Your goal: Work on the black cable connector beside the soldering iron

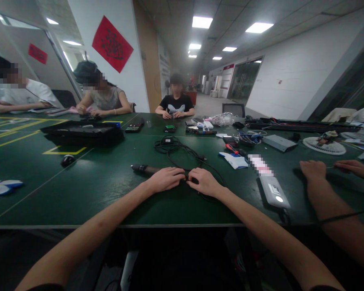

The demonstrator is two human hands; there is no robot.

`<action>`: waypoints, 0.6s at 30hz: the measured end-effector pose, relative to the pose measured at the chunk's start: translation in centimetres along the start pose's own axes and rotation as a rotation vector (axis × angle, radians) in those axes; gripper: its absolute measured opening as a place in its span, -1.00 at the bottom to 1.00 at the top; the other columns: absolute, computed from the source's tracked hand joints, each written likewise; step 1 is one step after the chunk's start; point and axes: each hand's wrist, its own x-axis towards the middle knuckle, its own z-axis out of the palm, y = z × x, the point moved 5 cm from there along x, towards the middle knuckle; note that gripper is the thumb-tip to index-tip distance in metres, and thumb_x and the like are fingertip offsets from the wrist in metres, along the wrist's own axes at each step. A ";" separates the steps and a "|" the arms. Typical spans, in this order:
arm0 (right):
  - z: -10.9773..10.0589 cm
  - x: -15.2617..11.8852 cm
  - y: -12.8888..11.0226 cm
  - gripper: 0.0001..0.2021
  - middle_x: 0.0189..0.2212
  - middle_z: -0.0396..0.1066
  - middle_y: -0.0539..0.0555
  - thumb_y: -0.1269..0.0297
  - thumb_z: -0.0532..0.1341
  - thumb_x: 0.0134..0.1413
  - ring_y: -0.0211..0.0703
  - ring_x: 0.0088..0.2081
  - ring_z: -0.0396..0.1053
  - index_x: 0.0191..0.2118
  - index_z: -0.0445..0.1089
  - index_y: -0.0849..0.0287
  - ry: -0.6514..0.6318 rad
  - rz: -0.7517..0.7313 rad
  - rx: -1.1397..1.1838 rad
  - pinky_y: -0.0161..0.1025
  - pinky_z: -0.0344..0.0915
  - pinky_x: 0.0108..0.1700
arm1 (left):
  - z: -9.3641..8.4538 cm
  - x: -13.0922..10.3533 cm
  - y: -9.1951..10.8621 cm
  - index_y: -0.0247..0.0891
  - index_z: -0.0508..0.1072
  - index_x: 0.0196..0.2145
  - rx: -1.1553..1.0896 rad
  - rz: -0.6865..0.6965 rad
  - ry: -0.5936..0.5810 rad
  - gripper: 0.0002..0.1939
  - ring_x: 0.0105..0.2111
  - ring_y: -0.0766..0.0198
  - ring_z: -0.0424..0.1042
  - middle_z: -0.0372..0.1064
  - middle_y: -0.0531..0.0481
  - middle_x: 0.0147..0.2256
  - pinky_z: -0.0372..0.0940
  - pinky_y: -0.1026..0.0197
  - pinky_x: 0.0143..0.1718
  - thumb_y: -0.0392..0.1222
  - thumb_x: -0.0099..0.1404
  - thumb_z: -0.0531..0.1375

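An electric screwdriver [144, 169] with a dark body lies on the green table, its metal tip pointing left. My left hand [166, 178] is closed over the rear part of its body, palm down. Close beside it, my right hand [204, 182] curls its thumb and fingers around the dark cable end behind the screwdriver; the exact joint is hidden by my fingers. Beyond my hands, a black power cable [182, 146] lies in loose loops, with a plug [202, 158] on the table.
A white device [273, 192] and a blue-white glove [235, 159] with a red-handled screwdriver [231, 149] lie to the right. A co-worker's hand [314, 169] is farther right. A black tray [81, 132] and a computer mouse [68, 160] are left. Several people sit around the table.
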 end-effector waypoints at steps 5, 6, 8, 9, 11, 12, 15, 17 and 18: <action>-0.1 0.0 -0.1 -0.91 -0.24 0.46 0.08 0.28 0.31 0.29 -0.09 -0.18 0.37 -0.23 0.42 0.14 -0.004 0.006 -0.001 -0.18 0.26 -0.08 | -0.2 0.1 0.0 -0.18 0.42 0.12 -0.014 -0.027 0.027 -0.70 0.08 0.12 0.46 0.37 -0.15 0.16 0.36 0.06 0.15 -0.19 0.50 0.08; -0.1 0.0 -0.1 -0.91 -0.24 0.46 0.08 0.27 0.31 0.29 -0.09 -0.18 0.37 -0.23 0.42 0.14 -0.006 0.008 0.000 -0.18 0.27 -0.08 | -0.2 0.1 0.1 -0.17 0.40 0.15 -0.013 -0.014 0.018 -0.68 0.07 0.12 0.46 0.37 -0.14 0.16 0.36 0.06 0.15 -0.20 0.49 0.08; -0.1 0.0 -0.1 -0.91 -0.24 0.46 0.08 0.27 0.30 0.30 -0.09 -0.18 0.37 -0.22 0.42 0.14 -0.007 0.008 0.001 -0.17 0.27 -0.07 | -0.2 0.1 0.2 -0.13 0.39 0.17 -0.011 0.014 0.000 -0.66 0.07 0.12 0.46 0.36 -0.13 0.17 0.36 0.05 0.15 -0.21 0.49 0.09; -0.1 0.0 -0.1 -0.91 -0.24 0.46 0.08 0.28 0.30 0.30 -0.09 -0.18 0.37 -0.22 0.42 0.14 -0.006 0.007 0.001 -0.17 0.27 -0.07 | -0.2 0.1 0.2 -0.13 0.40 0.16 -0.009 0.017 -0.001 -0.67 0.07 0.12 0.46 0.36 -0.13 0.17 0.36 0.05 0.15 -0.21 0.48 0.09; -0.1 0.0 -0.1 -0.92 -0.23 0.46 0.08 0.28 0.30 0.30 -0.09 -0.18 0.37 -0.23 0.42 0.14 -0.006 0.006 0.001 -0.17 0.27 -0.06 | -0.2 0.2 0.1 -0.17 0.43 0.10 -0.010 -0.005 0.016 -0.71 0.07 0.12 0.47 0.36 -0.14 0.17 0.36 0.06 0.14 -0.21 0.49 0.09; -0.1 0.0 -0.1 -0.91 -0.23 0.46 0.08 0.28 0.30 0.30 -0.09 -0.17 0.37 -0.23 0.42 0.14 -0.006 0.006 0.001 -0.17 0.27 -0.06 | -0.2 0.2 0.1 -0.19 0.43 0.08 -0.012 -0.022 0.026 -0.73 0.07 0.12 0.47 0.36 -0.15 0.16 0.37 0.06 0.14 -0.21 0.49 0.08; 0.0 0.0 -0.1 -0.91 -0.24 0.46 0.08 0.27 0.30 0.30 -0.10 -0.18 0.37 -0.23 0.41 0.14 -0.003 0.003 0.000 -0.18 0.26 -0.07 | -0.2 0.2 0.0 -0.22 0.42 0.07 -0.015 -0.044 0.036 -0.74 0.07 0.12 0.46 0.36 -0.16 0.16 0.36 0.07 0.15 -0.20 0.50 0.07; 0.0 0.0 -0.1 -0.90 -0.24 0.46 0.08 0.26 0.30 0.31 -0.09 -0.18 0.37 -0.23 0.41 0.14 -0.001 -0.001 -0.001 -0.17 0.26 -0.06 | -0.2 0.2 0.1 -0.20 0.39 0.14 -0.008 -0.029 0.024 -0.70 0.08 0.12 0.46 0.36 -0.15 0.17 0.36 0.06 0.15 -0.20 0.50 0.07; 0.0 0.0 -0.1 -0.91 -0.24 0.46 0.08 0.26 0.29 0.31 -0.09 -0.18 0.37 -0.23 0.41 0.14 -0.002 -0.003 -0.001 -0.17 0.26 -0.06 | -0.2 0.2 0.1 -0.18 0.38 0.16 -0.002 -0.017 0.014 -0.68 0.08 0.12 0.46 0.36 -0.15 0.17 0.36 0.05 0.15 -0.20 0.50 0.08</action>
